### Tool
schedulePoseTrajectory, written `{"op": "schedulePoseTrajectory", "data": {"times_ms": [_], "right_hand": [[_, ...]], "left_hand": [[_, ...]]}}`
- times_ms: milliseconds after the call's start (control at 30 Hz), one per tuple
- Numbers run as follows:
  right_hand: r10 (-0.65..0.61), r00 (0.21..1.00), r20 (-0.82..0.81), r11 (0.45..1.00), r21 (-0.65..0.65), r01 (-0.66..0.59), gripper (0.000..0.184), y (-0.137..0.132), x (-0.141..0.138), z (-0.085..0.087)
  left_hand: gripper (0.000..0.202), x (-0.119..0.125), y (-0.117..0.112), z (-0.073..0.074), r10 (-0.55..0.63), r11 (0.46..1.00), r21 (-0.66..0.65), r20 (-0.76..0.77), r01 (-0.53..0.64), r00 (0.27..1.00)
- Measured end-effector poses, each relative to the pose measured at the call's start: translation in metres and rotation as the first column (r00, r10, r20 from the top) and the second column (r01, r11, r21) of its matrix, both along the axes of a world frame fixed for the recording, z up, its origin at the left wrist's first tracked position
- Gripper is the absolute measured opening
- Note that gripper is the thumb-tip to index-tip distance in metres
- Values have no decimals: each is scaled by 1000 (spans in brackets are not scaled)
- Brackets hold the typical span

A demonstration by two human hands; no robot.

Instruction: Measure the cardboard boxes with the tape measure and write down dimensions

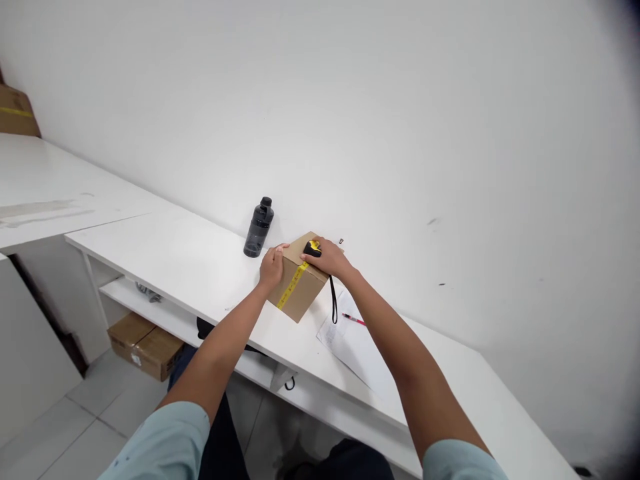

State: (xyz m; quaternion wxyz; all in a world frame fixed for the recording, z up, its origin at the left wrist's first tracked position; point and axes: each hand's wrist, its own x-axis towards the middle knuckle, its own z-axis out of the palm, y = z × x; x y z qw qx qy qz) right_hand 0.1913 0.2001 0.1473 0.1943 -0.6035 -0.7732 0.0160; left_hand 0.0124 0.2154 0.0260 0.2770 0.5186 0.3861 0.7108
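A small brown cardboard box [300,293] with a yellow strip across it sits on the white desk [200,267]. My left hand [271,265] rests against the box's left upper edge, fingers curled on the corner. My right hand [331,260] is on the box's top, closed around a black and yellow tape measure [313,249]. Its black wrist strap [333,303] hangs down beside the box. The yellow strip looks like the tape's blade or packing tape; I cannot tell which.
A dark water bottle [259,228] stands behind the box near the wall. A sheet of paper [357,350] with a red pen [353,320] lies to the right. Cardboard boxes [145,345] sit on the floor under the desk; another box [15,111] is far left.
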Motion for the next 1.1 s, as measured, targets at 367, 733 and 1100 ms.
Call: {"op": "schedulePoseTrajectory", "data": {"times_ms": [367, 733, 1100], "right_hand": [[86, 786, -613, 988, 157, 14, 75, -19, -1, -10], [137, 47, -989, 968, 124, -219, 60, -43, -2, -1], [212, -26, -977, 977, 213, -25, 55, -104, 36, -32]], "left_hand": [[44, -2, -3, 0, -32, 999, -27, -12, 32, 999], [43, -13, -7, 13, -248, 950, -200, -25, 238, 969], [30, -3, -1, 23, -162, 945, -260, 158, 199, 974]]}}
